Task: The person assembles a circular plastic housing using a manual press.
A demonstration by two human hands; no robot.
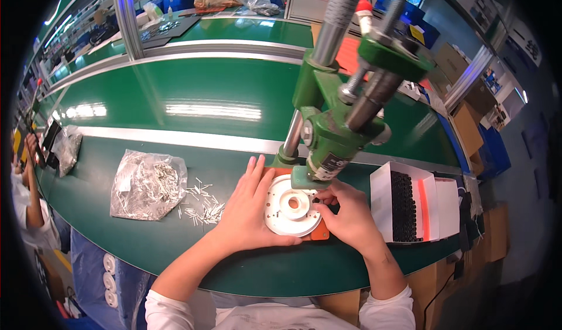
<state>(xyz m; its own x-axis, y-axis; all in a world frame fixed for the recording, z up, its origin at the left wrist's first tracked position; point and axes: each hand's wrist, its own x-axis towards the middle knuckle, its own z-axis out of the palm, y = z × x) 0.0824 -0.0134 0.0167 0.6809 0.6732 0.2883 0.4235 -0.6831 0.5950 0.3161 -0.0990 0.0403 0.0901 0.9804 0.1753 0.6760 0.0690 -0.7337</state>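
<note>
While 2 hands flank it, the round white disc (294, 215), with no long axis, sits just below mid-frame on an orange base (320, 232): left hand (246, 206) spread along its left edge, right hand (349, 212) curled at its right rim, pinch unclear, neither plainly nearer; green press (328, 137) above.

We wear a white shirt (246, 316) with faint, unreadable grey print (304, 327) on its front. Our white sleeves (168, 311) end in loose folds, leaving the forearms (198, 258) bare. A small dark mark (386, 259) shows on the right one; our fingers (252, 169) are bare.
</note>
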